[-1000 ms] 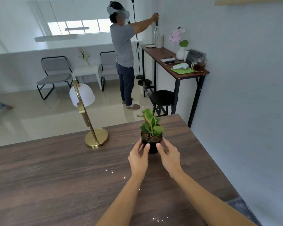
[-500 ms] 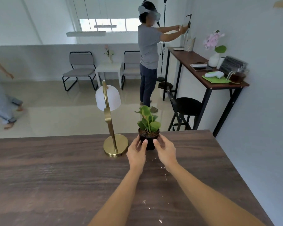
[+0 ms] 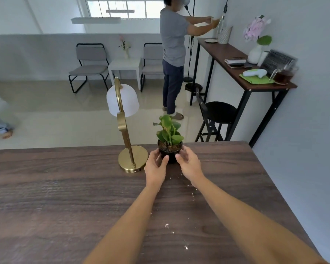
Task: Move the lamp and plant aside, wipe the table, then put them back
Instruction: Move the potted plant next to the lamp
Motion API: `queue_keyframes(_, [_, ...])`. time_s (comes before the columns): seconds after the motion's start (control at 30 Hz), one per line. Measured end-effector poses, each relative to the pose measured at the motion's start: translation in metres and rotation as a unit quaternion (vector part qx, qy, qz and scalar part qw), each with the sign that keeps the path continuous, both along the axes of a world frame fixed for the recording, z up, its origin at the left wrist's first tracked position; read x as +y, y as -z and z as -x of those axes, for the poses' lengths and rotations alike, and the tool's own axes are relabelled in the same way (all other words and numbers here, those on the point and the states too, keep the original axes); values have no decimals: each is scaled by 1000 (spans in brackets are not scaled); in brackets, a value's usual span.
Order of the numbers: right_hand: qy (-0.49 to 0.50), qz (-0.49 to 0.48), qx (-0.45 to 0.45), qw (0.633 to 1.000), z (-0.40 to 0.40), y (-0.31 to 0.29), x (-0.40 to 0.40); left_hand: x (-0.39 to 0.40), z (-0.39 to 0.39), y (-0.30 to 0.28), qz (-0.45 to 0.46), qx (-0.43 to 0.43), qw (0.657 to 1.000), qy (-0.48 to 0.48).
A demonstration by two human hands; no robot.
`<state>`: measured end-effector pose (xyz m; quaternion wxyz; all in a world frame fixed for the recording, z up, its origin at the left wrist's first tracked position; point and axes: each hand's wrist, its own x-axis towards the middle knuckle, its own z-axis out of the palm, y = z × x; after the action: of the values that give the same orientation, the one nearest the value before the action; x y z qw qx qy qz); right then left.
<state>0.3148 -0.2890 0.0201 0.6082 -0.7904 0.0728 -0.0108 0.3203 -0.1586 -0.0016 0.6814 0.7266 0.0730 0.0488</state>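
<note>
A small green plant [image 3: 169, 138] in a black pot stands near the far edge of the dark wooden table [image 3: 55, 197]. My left hand [image 3: 155, 165] cups the pot's left side and my right hand [image 3: 189, 163] cups its right side. The pot's base looks to be resting on the table. Just left of the pot stands a brass lamp [image 3: 131, 149] with a round base and a white dome shade. White crumbs [image 3: 191, 189] lie scattered on the wood near my right forearm.
The table's far edge runs just behind the pot and lamp. A wall borders the table on the right. Beyond are a black stool [image 3: 217, 113], a tall side table [image 3: 244, 63] with items, a standing person [image 3: 172, 54] and two chairs.
The plant, held in both hands, has travelled away from me and leftward to the far edge, ending beside the lamp base. The view has also shifted right.
</note>
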Motion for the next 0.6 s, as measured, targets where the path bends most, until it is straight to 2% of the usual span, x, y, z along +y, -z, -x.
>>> queue_keyframes(0.17, [-44, 64, 31, 996, 19, -17, -11, 10, 19, -10, -89, -1, 996, 18])
queue_keyframes(0.3, [-36, 103, 28, 994, 64, -43, -38, 33, 56, -15, -141, -11, 990, 27])
queue_keyframes(0.4, [-39, 140, -12, 989, 123, -56, -70, 61, 94, -11, -200, 1, 980, 17])
queue_keyframes(0.5, [-27, 181, -18, 983, 202, -49, -107, 94, 129, 0, -298, 3, 955, 1])
queue_keyframes(0.6, [34, 292, -13, 956, 285, -30, -143, 120, 156, 17, -392, -16, 920, -16])
